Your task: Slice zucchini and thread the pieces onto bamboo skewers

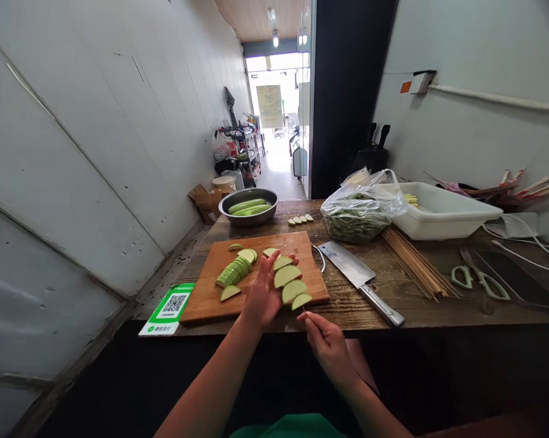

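My right hand (329, 344) is closed in a pinch on the lower end of a thin wooden skewer (304, 311). Threaded on that skewer are several half-moon zucchini slices (294, 291), fanned upward. Beside and partly behind them is my left hand (265, 292), thumb raised and fingers apart; the slices hide some of its fingers, so contact is unclear. Under the hands lies a wooden cutting board (201, 298). It bears a row of cut zucchini slices (234, 271), a loose half slice (230, 293) near the front and another (235, 246) at the back.
Right of the board lies a cleaver (349, 264), with bamboo skewers (420, 264) and scissors (484, 283) beyond. Behind stand a metal bowl (226, 210) of whole zucchini, a skewered slice row (300, 219), a plastic bag of greens (360, 213) and a white bin (452, 213). A QR-code card (169, 310) sits front left.
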The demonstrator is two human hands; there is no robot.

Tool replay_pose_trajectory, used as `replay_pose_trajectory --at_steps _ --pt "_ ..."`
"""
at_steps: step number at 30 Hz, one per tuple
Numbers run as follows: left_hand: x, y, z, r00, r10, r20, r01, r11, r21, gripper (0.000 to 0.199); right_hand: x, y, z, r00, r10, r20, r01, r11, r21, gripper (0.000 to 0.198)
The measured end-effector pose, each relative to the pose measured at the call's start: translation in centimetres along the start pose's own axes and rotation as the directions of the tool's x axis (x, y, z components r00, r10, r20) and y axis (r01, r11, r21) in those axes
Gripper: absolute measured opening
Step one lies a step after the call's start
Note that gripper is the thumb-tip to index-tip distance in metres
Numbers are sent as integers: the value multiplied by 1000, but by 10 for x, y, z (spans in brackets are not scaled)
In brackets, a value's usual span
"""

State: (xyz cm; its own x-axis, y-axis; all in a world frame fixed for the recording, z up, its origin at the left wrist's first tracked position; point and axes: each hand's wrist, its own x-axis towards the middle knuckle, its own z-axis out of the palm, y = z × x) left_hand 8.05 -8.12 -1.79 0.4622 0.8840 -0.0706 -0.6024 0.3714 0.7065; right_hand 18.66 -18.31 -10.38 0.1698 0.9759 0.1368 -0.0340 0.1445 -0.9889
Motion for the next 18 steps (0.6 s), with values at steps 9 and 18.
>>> replay_pose_trajectory --at_steps 9,18 --pt "-47 10 24 968 248 34 -250 941 228 39 -11 -1 10 988 -139 -63 132 985 -107 27" --pt "-37 21 10 842 539 -9 -442 699 563 41 -14 -11 21 996 -58 -73 57 998 -16 28"
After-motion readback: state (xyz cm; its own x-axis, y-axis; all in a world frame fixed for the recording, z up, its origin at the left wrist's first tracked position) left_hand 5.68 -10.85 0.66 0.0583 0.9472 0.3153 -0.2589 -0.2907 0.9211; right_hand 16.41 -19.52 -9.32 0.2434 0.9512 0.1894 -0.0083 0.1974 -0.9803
